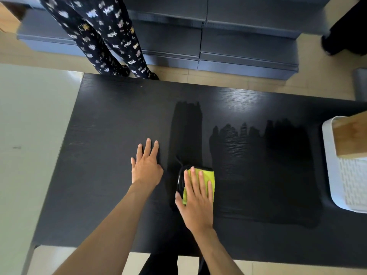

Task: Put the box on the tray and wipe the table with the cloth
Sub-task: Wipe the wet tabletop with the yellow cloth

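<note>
A yellow-green cloth [208, 176] with a black edge lies on the black table [111, 124], near its middle front. My right hand [195, 201] presses flat on the cloth, fingers spread. My left hand [146, 167] rests flat and empty on the table just left of it. Dark wet streaks [278, 165] run from the cloth's area across to the right. A white tray [330, 165] sits at the table's right edge, and the wooden box [351, 135] stands in it, partly cut off by the frame.
A person in dark patterned trousers [111, 36] stands at the table's far edge. Grey storage boxes [238, 46] are stacked on the floor behind. A pale surface [29, 135] adjoins the table on the left. Another dark-clothed leg [345, 30] is at the top right.
</note>
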